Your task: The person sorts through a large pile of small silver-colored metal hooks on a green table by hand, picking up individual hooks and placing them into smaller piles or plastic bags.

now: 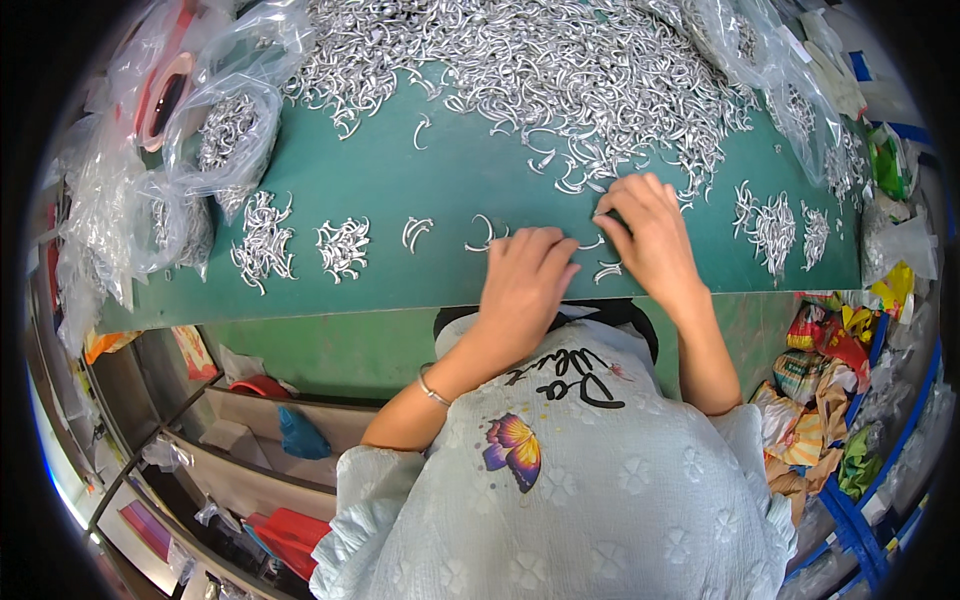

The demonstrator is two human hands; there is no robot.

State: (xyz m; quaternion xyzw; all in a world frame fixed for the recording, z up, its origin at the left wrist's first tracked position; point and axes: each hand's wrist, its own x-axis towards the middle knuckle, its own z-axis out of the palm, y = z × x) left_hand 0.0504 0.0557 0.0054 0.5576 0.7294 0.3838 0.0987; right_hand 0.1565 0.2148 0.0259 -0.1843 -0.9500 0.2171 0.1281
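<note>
Both hands rest on the green table (420,190) below a heap of silver hooks (560,70). The left hand (522,278) lies flat, grip loose and holding nothing. The right hand (650,235) pinches a hook (592,243) at its fingertips.

Two hands on the green table (420,190). One huge heap of curved silver pieces (560,70), uncountable. Five small sorted clusters, perhaps more: two at left (265,240), three at right (775,230). Several clear bags (225,130).
</note>
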